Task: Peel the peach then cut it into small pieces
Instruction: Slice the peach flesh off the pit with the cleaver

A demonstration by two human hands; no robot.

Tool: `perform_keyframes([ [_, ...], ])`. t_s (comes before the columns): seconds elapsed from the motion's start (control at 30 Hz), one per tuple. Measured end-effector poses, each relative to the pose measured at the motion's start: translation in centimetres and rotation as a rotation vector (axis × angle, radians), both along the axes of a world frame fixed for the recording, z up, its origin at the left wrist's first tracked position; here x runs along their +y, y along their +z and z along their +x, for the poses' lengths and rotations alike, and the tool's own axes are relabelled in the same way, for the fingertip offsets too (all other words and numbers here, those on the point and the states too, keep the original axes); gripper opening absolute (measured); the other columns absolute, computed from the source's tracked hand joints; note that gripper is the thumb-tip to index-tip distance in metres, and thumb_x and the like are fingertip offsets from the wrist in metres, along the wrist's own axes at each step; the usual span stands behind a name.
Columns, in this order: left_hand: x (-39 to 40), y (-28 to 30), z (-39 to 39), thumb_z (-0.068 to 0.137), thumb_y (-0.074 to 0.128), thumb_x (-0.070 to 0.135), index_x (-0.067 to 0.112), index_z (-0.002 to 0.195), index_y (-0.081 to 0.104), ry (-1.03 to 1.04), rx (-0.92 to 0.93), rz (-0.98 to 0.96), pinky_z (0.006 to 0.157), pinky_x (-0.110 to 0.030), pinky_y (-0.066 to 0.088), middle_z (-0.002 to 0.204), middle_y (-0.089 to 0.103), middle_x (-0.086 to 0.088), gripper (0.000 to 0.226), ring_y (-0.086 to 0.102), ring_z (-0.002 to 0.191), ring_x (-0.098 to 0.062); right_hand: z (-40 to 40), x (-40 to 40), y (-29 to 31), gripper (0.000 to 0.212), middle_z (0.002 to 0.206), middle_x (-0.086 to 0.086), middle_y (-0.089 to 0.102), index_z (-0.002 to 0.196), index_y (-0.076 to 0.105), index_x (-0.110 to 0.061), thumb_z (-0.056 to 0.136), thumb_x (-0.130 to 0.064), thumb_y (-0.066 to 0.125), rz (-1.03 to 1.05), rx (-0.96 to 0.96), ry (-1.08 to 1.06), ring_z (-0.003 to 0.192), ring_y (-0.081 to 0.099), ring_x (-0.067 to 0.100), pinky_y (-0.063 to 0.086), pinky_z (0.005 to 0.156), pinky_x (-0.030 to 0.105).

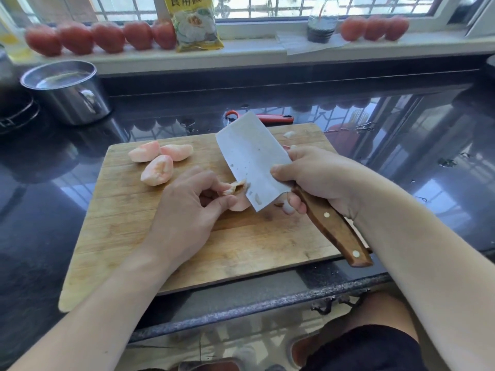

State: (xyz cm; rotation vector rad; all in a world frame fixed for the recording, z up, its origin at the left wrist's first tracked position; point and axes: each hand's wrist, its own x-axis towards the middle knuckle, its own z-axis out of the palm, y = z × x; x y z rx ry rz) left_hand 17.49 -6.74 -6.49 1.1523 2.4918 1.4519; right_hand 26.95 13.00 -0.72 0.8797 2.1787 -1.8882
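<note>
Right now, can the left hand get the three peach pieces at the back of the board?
Probably not yet: the left hand already holds a peach piece against the cleaver. Otherwise nothing blocks the three peach pieces.

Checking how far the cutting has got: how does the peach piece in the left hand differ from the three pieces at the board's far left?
The pale pink peeled peach piece is pinched by the left hand against the steel cleaver; the three peeled peach chunks lie loose on the wooden cutting board. It shows brownish pit flesh; they look clean. All are peeled.

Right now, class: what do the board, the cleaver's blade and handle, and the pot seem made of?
Board: likely bamboo, matte, striped grain.
Cleaver blade: dull grey steel, smeared.
Handle: brown wood, pale rivets.
Pot: shiny metal, probably stainless; mirror reflections.
</note>
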Motion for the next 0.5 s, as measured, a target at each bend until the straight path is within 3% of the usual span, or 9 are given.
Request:
perform_keyframes([
  [0.13,0.0,-0.1,0.0,0.084,0.083,0.008,0.013,0.085,0.074,-0.005,-0.001,0.011,0.076,-0.008,0.041,0.088,0.066,0.004,0.010,0.060,0.086,-0.008,0.1,-0.3,-0.1,0.018,0.082,0.012,0.069,0.118,0.060,-0.018,0.105,-0.017,0.049,0.015,-0.003,0.000,0.049,0.054,0.014,0.045,0.047,0.028],
  [0.23,0.0,-0.2,-0.1,0.085,0.083,0.009,0.014,0.084,0.075,-0.008,0.007,0.008,0.078,-0.014,0.045,0.089,0.067,0.005,0.010,0.062,0.087,-0.009,-1.4,-0.7,-0.5,0.021,0.061,0.002,0.065,0.120,0.062,-0.018,0.104,-0.017,0.049,0.035,-0.002,-0.030,0.043,0.054,0.013,0.047,0.051,0.030],
  [0.3,-0.1,-0.2,-0.1,0.085,0.083,0.009,0.014,0.085,0.075,-0.007,-0.001,0.015,0.078,-0.010,0.044,0.089,0.068,0.006,0.010,0.062,0.088,-0.009,-1.9,-0.9,-0.4,0.020,0.052,-0.002,0.062,0.118,0.063,-0.019,0.104,-0.017,0.048,0.056,-0.005,-0.025,0.041,0.054,0.011,0.047,0.049,0.029],
  [0.5,-0.2,-0.4,-0.3,0.084,0.084,0.009,0.015,0.087,0.077,-0.002,-0.008,0.032,0.078,-0.008,0.040,0.088,0.068,0.008,0.009,0.061,0.088,-0.009,-1.5,-0.4,-0.1,0.015,0.051,-0.001,0.060,0.112,0.062,-0.015,0.105,-0.014,0.049,-0.020,-0.033,-0.030,0.041,0.051,0.011,0.047,0.059,0.034],
])
